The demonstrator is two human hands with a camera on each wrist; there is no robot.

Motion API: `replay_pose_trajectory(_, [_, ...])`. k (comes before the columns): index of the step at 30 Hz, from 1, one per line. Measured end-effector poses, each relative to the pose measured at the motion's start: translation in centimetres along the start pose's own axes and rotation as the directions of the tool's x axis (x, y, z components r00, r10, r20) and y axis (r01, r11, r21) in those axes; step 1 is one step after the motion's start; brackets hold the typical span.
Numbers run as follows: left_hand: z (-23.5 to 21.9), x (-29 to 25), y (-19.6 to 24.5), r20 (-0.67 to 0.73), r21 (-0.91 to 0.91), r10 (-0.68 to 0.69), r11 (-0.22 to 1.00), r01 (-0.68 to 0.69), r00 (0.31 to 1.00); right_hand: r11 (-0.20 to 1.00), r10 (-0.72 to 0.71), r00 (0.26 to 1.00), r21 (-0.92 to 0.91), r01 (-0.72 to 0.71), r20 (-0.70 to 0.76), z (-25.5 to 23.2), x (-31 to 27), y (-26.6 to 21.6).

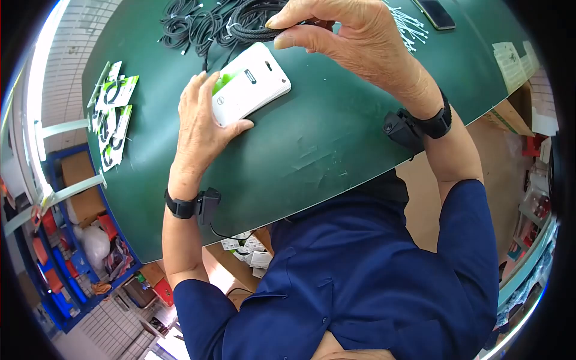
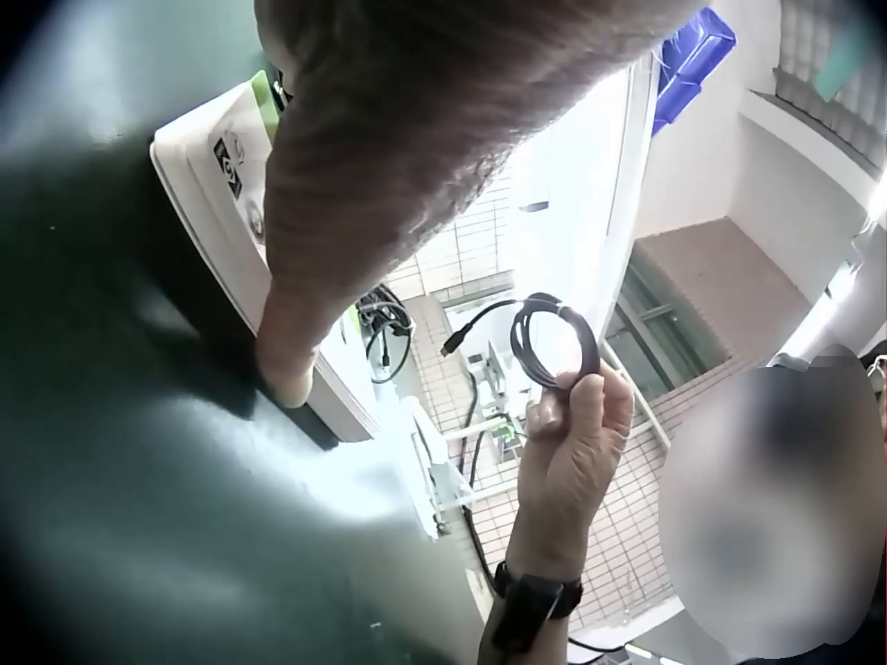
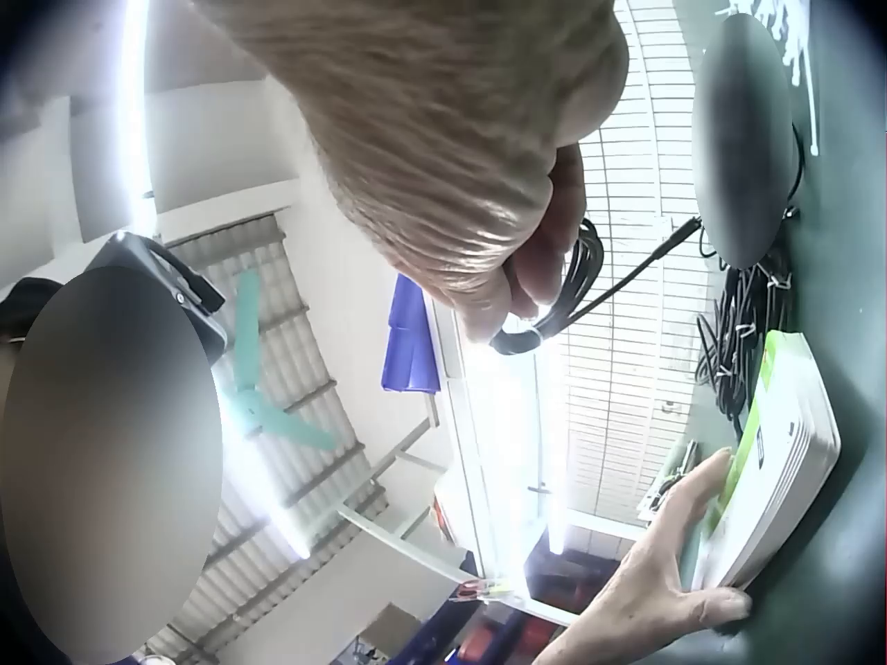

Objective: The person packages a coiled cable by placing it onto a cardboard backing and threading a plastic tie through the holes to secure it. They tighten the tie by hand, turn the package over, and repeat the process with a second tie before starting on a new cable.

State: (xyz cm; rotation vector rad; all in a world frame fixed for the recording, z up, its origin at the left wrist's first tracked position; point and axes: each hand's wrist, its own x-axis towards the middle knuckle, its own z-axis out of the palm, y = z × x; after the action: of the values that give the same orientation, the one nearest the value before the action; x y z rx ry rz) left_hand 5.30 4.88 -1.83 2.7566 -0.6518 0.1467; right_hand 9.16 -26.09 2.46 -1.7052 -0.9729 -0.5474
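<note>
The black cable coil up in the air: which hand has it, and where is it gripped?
The right hand pinches the coiled black cable at the lower rim of its loop. The left hand rests against the stack of white packaging cards.

the person's left hand [image 1: 201, 123] rests on a stack of white cards [image 1: 249, 84] lying on the green table [image 1: 336, 132], thumb at its near edge. the right hand [image 1: 348, 36] pinches a coiled black cable [image 1: 258, 21] just above the stack. finished packs [image 1: 114, 114] lie far left.
</note>
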Motion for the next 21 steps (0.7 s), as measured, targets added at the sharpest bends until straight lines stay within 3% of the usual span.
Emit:
replay_pose_trajectory(1, [0.2, 0.0, 0.0, 0.033, 0.028, -0.02, 0.999, 0.019, 0.999, 0.992, 0.121, 0.993, 0.043, -0.121, -0.01, -0.1, -0.3, -0.1])
replay_pose_trajectory(2, [0.3, 0.1, 0.0, 0.068, 0.057, -0.041, 0.998, 0.037, 0.997, 0.991, 0.126, 0.992, 0.049, -0.125, -0.026, -0.1, -0.6, 0.5])
replay_pose_trajectory(5, [-0.2, 0.6, 0.4, 0.132, -0.021, -0.039, 0.999, 0.042, 0.99, 0.969, -0.209, 0.975, -0.151, 0.195, -0.08, 0.5, -1.3, 3.1])
replay_pose_trajectory(10, [-0.6, 0.9, 0.1, 0.18, -0.123, -0.055, 0.989, 0.078, 0.982, 0.984, -0.12, 0.984, -0.147, 0.1, -0.134, 0.1, -2.6, 3.7])
replay_pose_trajectory(11, [-0.6, 0.9, -0.1, 0.195, -0.116, -0.045, 0.991, 0.069, 0.98, 0.999, 0.009, 0.984, 0.05, 0.0, -0.18, -0.2, -2.7, 3.3])
replay_pose_trajectory(13, [-0.8, 1.1, -0.7, 0.199, -0.114, -0.011, 0.993, 0.034, 0.98, 0.884, 0.264, 0.945, 0.44, -0.157, -0.192, -0.8, -2.5, 2.4])
replay_pose_trajectory(14, [-0.9, 1.2, -0.9, 0.2, -0.114, 0.004, 0.993, 0.019, 0.98, 0.883, 0.271, 0.941, 0.443, -0.158, -0.204, -1.1, -2.4, 1.9])
replay_pose_trajectory(16, [-1.2, 1.3, -1.4, 0.214, -0.157, 0.008, 0.987, 0.026, 0.977, 0.987, 0.161, 0.97, 0.006, -0.162, -0.182, -1.6, -2.1, 0.9])
replay_pose_trajectory(17, [-1.3, 1.3, -1.6, 0.219, -0.206, 0.006, 0.978, 0.04, 0.976, 0.965, 0.115, 0.982, -0.218, -0.146, -0.151, -1.7, -2.1, 0.8])
replay_pose_trajectory(18, [-1.3, 1.4, -1.9, 0.224, -0.255, 0.004, 0.965, 0.055, 0.975, 0.965, 0.117, 0.98, -0.217, -0.151, -0.159, -1.7, -2.3, 1.1])
replay_pose_trajectory(19, [-1.1, 1.4, -2.2, 0.229, -0.252, 0.008, 0.966, 0.052, 0.973, 0.983, 0.185, 0.97, 0.006, -0.186, -0.159, -1.7, -2.5, 1.6])
replay_pose_trajectory(21, [-0.8, 1.3, -2.7, 0.134, -0.215, 0.116, 0.973, -0.086, 0.984, 0.869, 0.304, 0.946, 0.44, -0.227, -0.112, -1.7, -2.7, 2.3])
